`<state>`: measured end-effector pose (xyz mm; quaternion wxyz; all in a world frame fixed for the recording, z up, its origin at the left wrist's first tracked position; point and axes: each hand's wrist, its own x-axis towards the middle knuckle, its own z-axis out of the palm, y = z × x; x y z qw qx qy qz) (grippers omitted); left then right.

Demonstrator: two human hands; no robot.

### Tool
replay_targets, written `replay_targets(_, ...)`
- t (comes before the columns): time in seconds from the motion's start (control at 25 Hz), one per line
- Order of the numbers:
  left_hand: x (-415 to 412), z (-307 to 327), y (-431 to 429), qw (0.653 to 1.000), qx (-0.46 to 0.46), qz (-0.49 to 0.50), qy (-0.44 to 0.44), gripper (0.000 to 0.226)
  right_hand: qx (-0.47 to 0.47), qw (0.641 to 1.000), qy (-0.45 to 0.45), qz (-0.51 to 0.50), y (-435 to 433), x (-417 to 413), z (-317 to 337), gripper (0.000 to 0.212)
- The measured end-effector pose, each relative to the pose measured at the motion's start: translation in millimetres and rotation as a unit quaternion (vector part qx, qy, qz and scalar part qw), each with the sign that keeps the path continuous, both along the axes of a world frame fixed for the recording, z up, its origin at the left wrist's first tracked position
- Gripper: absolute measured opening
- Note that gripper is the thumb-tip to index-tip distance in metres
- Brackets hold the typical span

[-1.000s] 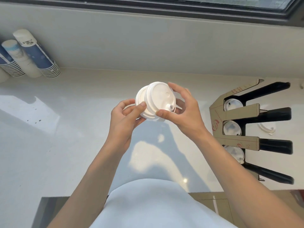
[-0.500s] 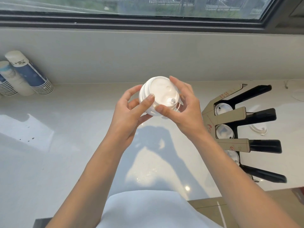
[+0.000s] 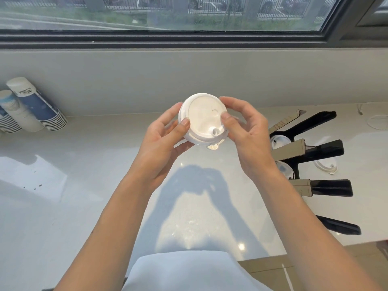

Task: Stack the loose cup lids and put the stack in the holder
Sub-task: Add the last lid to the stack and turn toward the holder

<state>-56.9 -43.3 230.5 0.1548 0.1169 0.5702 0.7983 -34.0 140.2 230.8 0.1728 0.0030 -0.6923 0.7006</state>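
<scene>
A short stack of white cup lids (image 3: 202, 118) is held in the air above the white counter, its top face turned toward me. My left hand (image 3: 165, 139) cups its left side with the thumb on the rim. My right hand (image 3: 245, 133) grips its right side, thumb pressing the top edge. The black and cardboard lid holder (image 3: 310, 152) stands on the counter at the right, with white lids (image 3: 280, 141) resting in its slots. One loose clear lid (image 3: 325, 166) lies on the counter behind the holder.
Two tilted stacks of blue and white paper cups (image 3: 33, 106) lean against the wall at the far left. A window runs along the back above the sill. The counter's front edge is near my body, and a white cord (image 3: 375, 120) lies at the far right.
Both hands lifted the lid stack slightly and turned it so its top faces me. The view tilted up, showing more of the window.
</scene>
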Motion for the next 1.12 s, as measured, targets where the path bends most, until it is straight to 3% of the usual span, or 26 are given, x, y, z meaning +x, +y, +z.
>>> replay_targets(0.64,20,12,80,0.996,-0.025,-0.054,0.06,0.043,-0.033,0.998,0.024,-0.056,73,37,8,0.024)
replay_targets(0.88,36,10,137,0.995,-0.034,-0.077,0.052,0.048,-0.057,0.993,0.013,-0.105,126,62,2,0.021)
replay_targets(1.12,56,5,185,0.998,-0.023,-0.065,-0.008,0.048,-0.067,0.988,0.004,-0.142,166,87,-6,0.025)
